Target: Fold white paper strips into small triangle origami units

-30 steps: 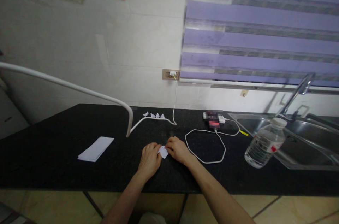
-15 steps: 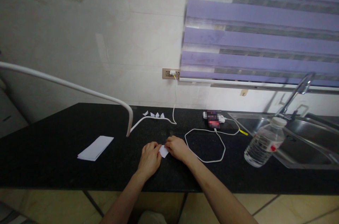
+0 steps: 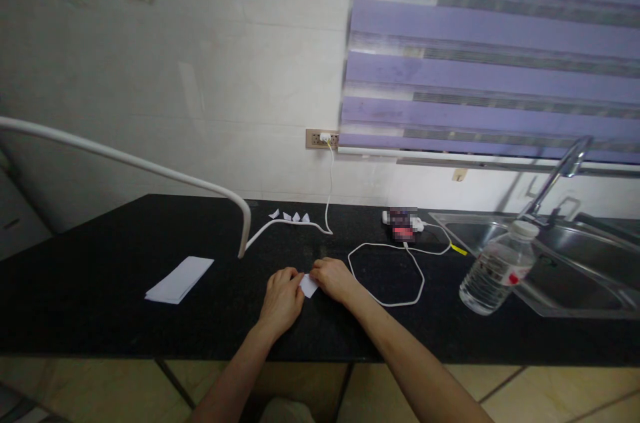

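A small piece of white paper (image 3: pixel 309 286) lies on the black countertop (image 3: pixel 100 323) between my two hands. My left hand (image 3: pixel 284 297) grips its left edge with curled fingers. On the upper right edge, the fingers of my right hand (image 3: pixel 333 277) are closed and press on the paper. Parts of the paper are hidden under the fingertips. Farther back stand several small folded paper pieces (image 3: pixel 296 217) in a row. To the left lies a stack of white paper sheets (image 3: pixel 180 281).
A white bent rod (image 3: pixel 190 177) comes in from the left and reaches the counter. Right of my hands lie a looped white cable (image 3: pixel 423 283) and a phone-like device (image 3: pixel 403 226), partly blurred out. A water bottle (image 3: pixel 493 276) stands before the sink (image 3: pixel 575 276) and faucet (image 3: pixel 560 173).
Almost nothing differs. Both hands keep their hold on the paper in the same place, and the whole view has shifted very slightly.
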The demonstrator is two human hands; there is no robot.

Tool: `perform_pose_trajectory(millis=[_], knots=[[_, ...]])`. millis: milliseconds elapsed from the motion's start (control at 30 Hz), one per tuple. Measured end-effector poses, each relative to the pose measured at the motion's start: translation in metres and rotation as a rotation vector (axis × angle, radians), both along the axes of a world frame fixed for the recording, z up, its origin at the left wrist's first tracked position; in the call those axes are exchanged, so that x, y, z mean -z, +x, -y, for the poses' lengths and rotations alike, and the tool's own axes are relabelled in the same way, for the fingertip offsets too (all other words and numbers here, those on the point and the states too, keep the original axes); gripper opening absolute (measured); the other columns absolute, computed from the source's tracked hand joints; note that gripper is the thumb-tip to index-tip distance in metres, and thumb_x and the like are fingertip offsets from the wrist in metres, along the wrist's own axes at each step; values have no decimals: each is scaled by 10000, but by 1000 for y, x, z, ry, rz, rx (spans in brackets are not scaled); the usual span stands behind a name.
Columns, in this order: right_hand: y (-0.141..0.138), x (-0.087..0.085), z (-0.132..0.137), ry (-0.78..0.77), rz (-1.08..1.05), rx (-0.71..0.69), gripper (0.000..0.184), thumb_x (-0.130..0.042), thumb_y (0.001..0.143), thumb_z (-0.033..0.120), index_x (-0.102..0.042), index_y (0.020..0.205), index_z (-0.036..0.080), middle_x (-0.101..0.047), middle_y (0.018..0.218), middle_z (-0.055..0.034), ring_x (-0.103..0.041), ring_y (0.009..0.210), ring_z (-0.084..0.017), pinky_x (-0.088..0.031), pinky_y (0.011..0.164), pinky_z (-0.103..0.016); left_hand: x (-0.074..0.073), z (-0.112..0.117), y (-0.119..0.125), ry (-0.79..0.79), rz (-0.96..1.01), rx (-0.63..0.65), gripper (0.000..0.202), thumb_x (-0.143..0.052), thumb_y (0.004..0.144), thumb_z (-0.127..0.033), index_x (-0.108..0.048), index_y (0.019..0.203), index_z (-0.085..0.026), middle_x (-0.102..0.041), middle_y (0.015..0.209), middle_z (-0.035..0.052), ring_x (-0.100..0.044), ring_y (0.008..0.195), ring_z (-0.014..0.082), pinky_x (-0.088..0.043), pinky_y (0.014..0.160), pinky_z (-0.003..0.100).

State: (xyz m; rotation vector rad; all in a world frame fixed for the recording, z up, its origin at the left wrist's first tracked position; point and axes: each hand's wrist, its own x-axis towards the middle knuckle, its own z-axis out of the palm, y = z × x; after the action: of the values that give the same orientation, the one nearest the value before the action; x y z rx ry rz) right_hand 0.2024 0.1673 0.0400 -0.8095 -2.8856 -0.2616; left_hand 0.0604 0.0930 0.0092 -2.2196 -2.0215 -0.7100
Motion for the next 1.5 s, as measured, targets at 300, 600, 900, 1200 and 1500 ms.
perform_pose_trajectory(millis=[300,600,900,1200,1500], knots=[[6,1,6,22,-20,-21,239,-389,852,199,-609,778,144,-566,814,-65,-487,766,-156,-360,662,-238,0,1,1,8,-41,-11,330,-371,786,-176,-529,1074,-217,-501,971,55,-430,930,178,-287,869,344],[16,11,0,-155,-154,-5,281,-392,790,87,-616,931,182,-560,950,-46,-467,871,-144,-347,760,-229,-6,5,6,-1,-94,-28,336,-388,772,-171,-534,1059,-267,-495,961,40,-423,924,183,-262,876,363],[13,10,6,-124,-213,108,336,-396,777,75,-575,1027,211,-539,935,-53,-438,876,-161,-332,759,-260,-11,7,9,-37,-156,-58,350,-398,752,-165,-521,1064,-265,-498,992,47,-420,956,193,-227,902,401],[1,10,23,-8,-103,226,245,-375,828,142,-583,938,210,-510,914,-72,-412,877,-196,-321,705,-299,-15,4,13,35,-308,-29,286,-406,749,-178,-561,989,-201,-542,935,77,-435,939,242,-203,915,471],[15,7,18,-31,-79,317,257,-359,822,116,-597,899,175,-520,938,-89,-422,893,-195,-331,715,-296,-16,3,14,28,-330,-34,262,-425,739,-170,-569,956,-192,-551,940,80,-437,942,248,-202,923,486]])
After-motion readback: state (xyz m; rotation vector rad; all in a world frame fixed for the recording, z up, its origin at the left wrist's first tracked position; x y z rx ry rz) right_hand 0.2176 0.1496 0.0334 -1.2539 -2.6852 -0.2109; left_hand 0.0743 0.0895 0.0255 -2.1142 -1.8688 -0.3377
